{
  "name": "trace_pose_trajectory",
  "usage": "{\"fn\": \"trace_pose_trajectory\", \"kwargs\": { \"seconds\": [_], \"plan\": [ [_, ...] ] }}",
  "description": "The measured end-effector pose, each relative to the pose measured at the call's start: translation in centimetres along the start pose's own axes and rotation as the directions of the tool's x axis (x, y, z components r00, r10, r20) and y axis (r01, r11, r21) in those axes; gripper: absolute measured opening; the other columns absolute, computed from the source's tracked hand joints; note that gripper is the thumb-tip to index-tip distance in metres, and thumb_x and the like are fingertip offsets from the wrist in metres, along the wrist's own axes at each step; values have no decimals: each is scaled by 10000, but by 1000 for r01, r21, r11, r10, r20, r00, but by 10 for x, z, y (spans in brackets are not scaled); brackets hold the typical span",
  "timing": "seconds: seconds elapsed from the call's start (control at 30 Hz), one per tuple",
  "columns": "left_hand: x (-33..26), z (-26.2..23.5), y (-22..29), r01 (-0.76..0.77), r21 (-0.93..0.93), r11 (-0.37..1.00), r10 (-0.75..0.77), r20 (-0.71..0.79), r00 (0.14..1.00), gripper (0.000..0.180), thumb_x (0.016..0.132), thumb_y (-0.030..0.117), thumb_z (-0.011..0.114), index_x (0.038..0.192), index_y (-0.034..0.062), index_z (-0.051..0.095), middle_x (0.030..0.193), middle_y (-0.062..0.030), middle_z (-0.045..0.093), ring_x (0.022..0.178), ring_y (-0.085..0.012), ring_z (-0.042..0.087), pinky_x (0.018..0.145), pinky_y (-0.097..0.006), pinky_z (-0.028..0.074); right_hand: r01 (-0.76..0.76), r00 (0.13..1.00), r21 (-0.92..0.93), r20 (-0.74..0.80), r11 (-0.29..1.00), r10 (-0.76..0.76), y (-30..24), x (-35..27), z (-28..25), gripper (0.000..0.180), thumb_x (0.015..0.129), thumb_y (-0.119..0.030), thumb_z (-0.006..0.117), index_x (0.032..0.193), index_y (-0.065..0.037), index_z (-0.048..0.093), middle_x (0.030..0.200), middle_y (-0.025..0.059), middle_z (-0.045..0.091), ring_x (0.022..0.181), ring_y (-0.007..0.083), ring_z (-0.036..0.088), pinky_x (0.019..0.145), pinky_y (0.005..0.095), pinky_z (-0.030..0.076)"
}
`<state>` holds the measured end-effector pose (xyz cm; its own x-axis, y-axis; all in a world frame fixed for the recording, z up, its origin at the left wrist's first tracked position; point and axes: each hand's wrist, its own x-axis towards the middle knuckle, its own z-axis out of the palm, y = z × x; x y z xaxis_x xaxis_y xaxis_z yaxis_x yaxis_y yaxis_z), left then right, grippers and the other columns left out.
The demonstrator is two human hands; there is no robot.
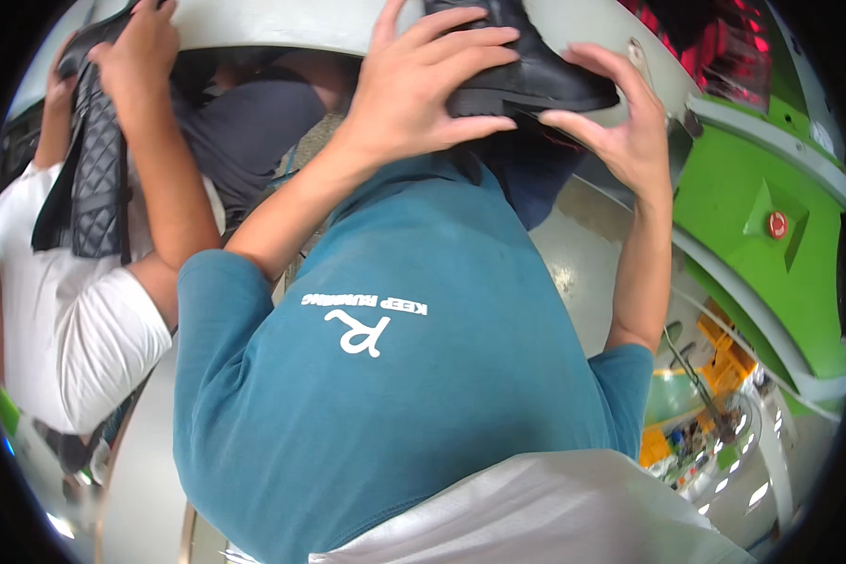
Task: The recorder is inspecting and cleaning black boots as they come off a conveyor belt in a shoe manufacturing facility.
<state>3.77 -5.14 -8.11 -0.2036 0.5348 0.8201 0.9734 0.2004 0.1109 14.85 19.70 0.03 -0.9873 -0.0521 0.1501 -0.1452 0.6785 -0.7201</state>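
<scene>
A black ankle-type boot [545,70] is at the table's near edge, its toe to the right and its sole turned toward me. Its upper end is cut off by the frame's top. My left hand [423,80] holds the heel side, long fingers laid across the black upper and thumb along the heel block. Around the toe end, my right hand [630,127] is curved, with its fingers over the top and its thumb at the sole's edge.
At left a co-worker in a white shirt [85,348] handles a black quilted boot shaft [101,179]. The pale table [282,23] runs along the top. A green machine [752,216] with a red button [777,225] stands at right. Yellow bins [724,362] lie beyond it.
</scene>
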Motion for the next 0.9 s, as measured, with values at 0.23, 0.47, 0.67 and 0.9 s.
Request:
{"fn": "trace_pose_trajectory", "kwargs": {
  "seconds": [0.23, 0.47, 0.67, 0.9],
  "plan": [
    [66, 31, 19, 189, -143, 971, -87, 525, 846, 673, 692, 560, 881, 1142, 86, 716, 1140, -88, 732, 1291, -286, 605, 1189, -593, 264, 4, 1000, -71, 26, 997, -2, 20, -13, -10, 621, 720, -72, 941, 1270, 19, 669, 1240, 115, 717, 1176, 239, 677, 1075, 367, 500],
    [67, 41, -6, 152, -324, 934, 88, 618, 781, 690, 734, 569, 861, 1256, 131, 757, 1157, -55, 752, 1238, -258, 645, 1249, -571, 221, -497, 868, -551, -299, 671, 398, 115, -8, -41, 654, 954, -496, 762, 1371, -3, 658, 1125, 142, 753, 923, 224, 725, 826, 362, 555],
    [75, 48, -12, 14, -336, 942, 207, 611, 764, 845, 749, 821, 725, 1254, 144, 766, 1268, -76, 727, 1433, -284, 501, 1253, -640, 180, -453, 891, -337, -199, 825, 408, 182, -14, -43, 529, 971, -422, 768, 1273, 10, 715, 931, 74, 695, 764, 168, 611, 746, 327, 514],
    [84, 49, -9, 6, -269, 963, 185, 678, 712, 919, 770, 886, 644, 1231, 98, 756, 1266, -96, 718, 1417, -290, 520, 1217, -621, 251, -296, 901, 48, -317, 954, 296, 134, 5, -89, 396, 1110, -353, 605, 1171, 26, 704, 1109, 71, 714, 984, 125, 627, 897, 297, 518]
  ]
}}
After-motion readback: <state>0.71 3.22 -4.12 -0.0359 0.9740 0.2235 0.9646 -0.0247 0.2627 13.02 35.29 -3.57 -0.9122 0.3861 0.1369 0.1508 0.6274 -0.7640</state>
